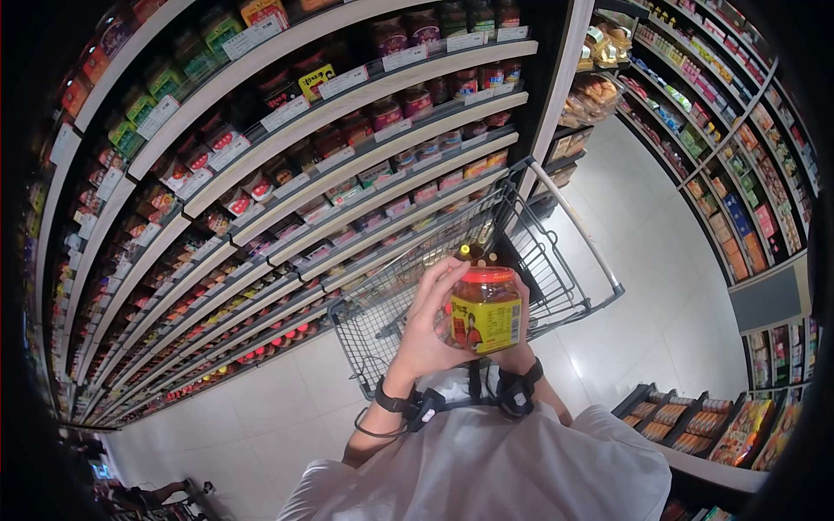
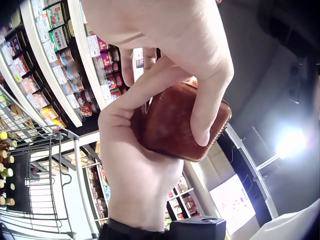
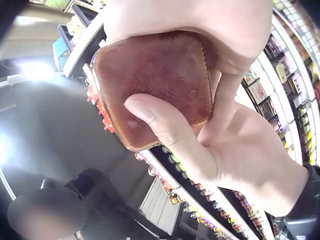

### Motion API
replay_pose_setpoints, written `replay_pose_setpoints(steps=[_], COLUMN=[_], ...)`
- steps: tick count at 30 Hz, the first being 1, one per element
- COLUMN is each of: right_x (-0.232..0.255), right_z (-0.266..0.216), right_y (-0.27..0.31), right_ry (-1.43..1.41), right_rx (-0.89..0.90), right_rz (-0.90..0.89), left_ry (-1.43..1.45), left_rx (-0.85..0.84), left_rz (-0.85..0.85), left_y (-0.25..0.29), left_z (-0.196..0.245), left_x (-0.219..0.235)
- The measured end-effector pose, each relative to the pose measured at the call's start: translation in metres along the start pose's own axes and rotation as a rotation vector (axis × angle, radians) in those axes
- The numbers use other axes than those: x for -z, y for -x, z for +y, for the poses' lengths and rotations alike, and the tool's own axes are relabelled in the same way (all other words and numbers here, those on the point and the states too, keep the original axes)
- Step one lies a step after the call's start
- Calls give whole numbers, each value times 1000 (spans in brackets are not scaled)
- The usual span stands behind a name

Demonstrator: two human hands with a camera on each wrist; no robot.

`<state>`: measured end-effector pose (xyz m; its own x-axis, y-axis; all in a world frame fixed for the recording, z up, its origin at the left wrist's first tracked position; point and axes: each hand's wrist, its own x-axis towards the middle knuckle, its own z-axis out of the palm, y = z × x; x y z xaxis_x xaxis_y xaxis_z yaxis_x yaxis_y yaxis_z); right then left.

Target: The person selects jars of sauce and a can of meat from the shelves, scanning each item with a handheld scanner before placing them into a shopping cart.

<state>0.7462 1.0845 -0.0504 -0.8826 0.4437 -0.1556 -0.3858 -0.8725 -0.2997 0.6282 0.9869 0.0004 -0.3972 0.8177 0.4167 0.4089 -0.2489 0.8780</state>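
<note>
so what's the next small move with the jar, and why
Probably lower the jar forward into the cart. Both hands, left and right, grip it right above the basket, where only a few bottles show.

no text is legible on the jar label or shelf tags.

Jar held up between left hand and right hand, above and in front of shopping cart. Stocked shelves to the left of cart, more shelves across the aisle on the right.
</note>
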Motion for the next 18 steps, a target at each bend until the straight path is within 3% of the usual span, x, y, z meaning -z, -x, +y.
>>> replay_pose_setpoints(steps=[5,7,10,11,13,14,16,18], right_x=[10,18,30,30,34,30,28,61], right_z=[4,1,-24,-39,-53,-60,-61,-59], right_y=[-10,-15,-22,-21,-18,-13,-20,-40], right_ry=[41,181,641,786,872,1244,1436,1552], right_rx=[-15,34,179,210,107,138,97,91], right_rz=[24,48,-48,-169,-193,-210,-116,11], left_ry=[-47,-90,-191,-231,-350,-417,-392,-264], left_rx=[49,-45,-182,-225,-191,-186,-74,122], left_rz=[-43,-20,-5,-6,-124,-203,-334,-179], left_y=[3,2,1,1,6,7,14,31], left_z=[-8,-13,-15,-15,-22,-28,-52,-89], left_x=[-7,-7,-4,-2,-5,-7,-11,-18])
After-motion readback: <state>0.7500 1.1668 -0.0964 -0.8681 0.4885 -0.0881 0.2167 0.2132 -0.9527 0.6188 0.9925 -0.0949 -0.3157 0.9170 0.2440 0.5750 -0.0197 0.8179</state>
